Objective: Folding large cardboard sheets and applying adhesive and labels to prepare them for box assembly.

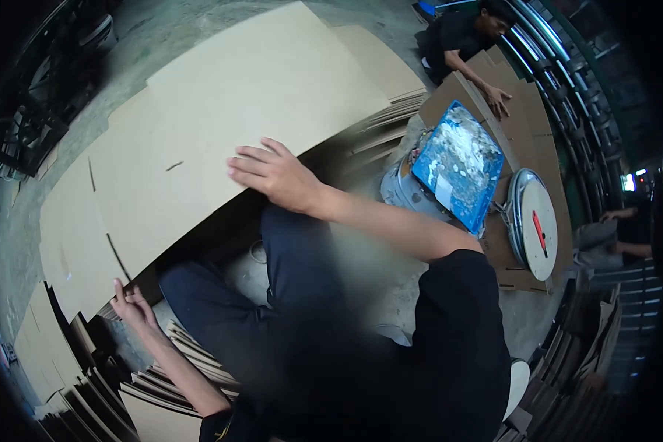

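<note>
The big flat sheet of brown cardboard point(221, 140) is smooth and plain, with a few thin slits cut in from its edge. It lies on top of a stack of more brown cardboard sheets point(162, 383), over the person's dark blue trouser legs point(272, 309). The left hand point(131, 303) pinches the sheet's near corner at the lower left. The right hand point(272, 174) lies flat and open on its near edge. The sheet's long side runs from lower left up to upper right. Further right stands a blue board splashed with white point(457, 166), then a round metal lid point(538, 225).
</note>
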`<state>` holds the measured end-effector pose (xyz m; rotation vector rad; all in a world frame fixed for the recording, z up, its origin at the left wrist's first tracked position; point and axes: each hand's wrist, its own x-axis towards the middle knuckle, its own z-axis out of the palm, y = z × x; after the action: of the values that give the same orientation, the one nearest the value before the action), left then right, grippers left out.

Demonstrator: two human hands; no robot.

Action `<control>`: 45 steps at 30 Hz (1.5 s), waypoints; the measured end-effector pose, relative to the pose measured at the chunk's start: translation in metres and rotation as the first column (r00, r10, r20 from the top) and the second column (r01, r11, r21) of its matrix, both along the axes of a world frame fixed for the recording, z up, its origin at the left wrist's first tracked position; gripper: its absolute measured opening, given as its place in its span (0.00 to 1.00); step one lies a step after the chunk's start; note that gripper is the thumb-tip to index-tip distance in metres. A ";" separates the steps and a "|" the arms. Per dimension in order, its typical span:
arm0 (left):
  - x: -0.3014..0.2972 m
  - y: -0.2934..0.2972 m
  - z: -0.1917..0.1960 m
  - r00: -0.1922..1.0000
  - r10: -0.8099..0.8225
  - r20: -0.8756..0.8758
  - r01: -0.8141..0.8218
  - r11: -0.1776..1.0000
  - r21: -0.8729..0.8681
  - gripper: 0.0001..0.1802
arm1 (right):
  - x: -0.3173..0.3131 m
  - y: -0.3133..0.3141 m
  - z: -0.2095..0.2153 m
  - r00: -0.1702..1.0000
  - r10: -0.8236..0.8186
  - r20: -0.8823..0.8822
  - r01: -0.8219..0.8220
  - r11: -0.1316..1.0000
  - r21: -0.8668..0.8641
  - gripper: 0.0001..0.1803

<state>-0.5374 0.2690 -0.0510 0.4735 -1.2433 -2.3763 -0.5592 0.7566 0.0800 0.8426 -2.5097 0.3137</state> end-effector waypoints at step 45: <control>0.035 0.169 0.217 0.889 -0.379 -0.257 -0.296 -0.047 -0.954 0.15 | 0.015 -0.154 0.058 0.746 0.599 0.293 0.325 0.056 -0.944 0.11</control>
<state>-0.5029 0.4383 0.1659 -0.6602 -2.2551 -0.7253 -0.5437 0.6021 0.1375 0.2941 -1.7117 2.5307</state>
